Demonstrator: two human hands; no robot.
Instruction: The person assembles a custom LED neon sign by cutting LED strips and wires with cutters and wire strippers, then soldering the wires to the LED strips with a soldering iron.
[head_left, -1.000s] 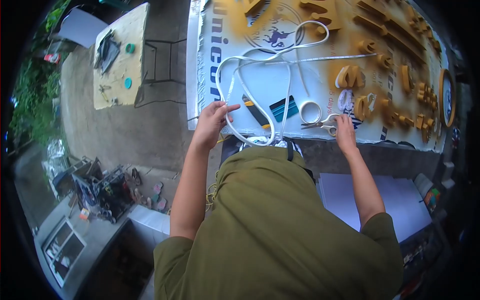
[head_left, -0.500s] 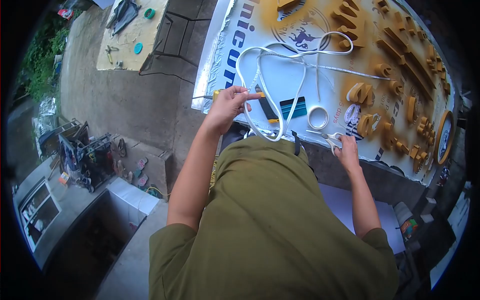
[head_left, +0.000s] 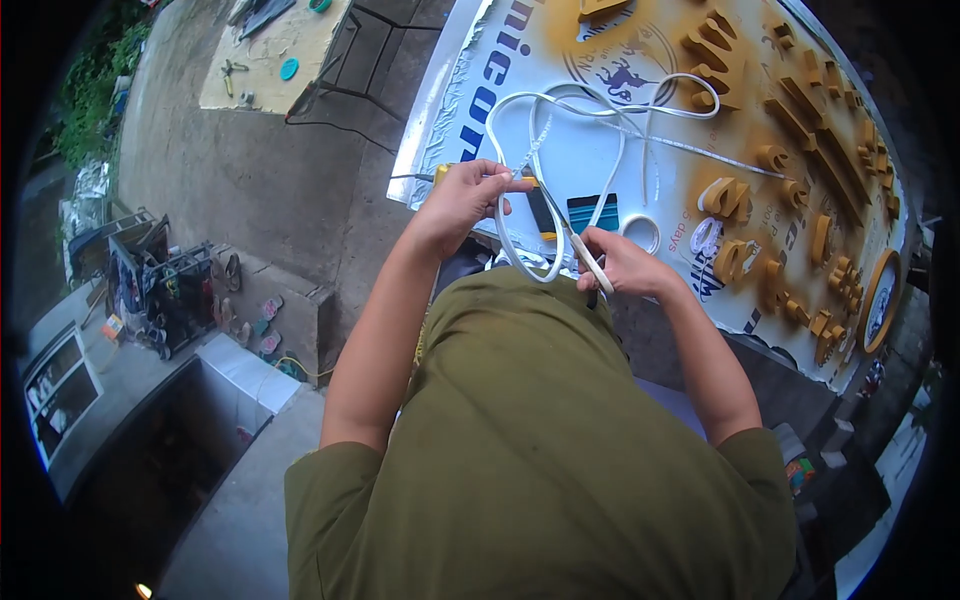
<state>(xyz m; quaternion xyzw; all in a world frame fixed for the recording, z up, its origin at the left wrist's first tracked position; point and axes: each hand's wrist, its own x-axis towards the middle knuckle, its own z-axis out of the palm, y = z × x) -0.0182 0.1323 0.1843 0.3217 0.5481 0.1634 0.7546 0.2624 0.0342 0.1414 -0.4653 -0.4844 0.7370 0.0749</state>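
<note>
Between the thumb and fingers of my left hand (head_left: 463,208) is pinched the end part of a white LED strip (head_left: 511,250). Its loops trail across the printed white board, and one hangs over the near edge. My right hand (head_left: 632,265) is closed round the white handles of a pair of scissors (head_left: 598,264). The blades point up and left toward my left fingertips, over the strip. Close by on the board lie a teal squeegee (head_left: 595,214), a black and yellow tool (head_left: 541,210) and a roll of white tape (head_left: 641,233).
Brown-painted raised letters (head_left: 730,197) and a round brown-rimmed sign (head_left: 881,302) cover the board's right side. A yellow object (head_left: 440,174) with a cable sits behind my left hand. At upper left stands another table (head_left: 265,75); shoes (head_left: 268,308) rest on a step at left.
My right hand has moved left with the scissors, from beside the tape roll to the strip near my left hand. My left hand keeps its pinch. The view has shifted slightly.
</note>
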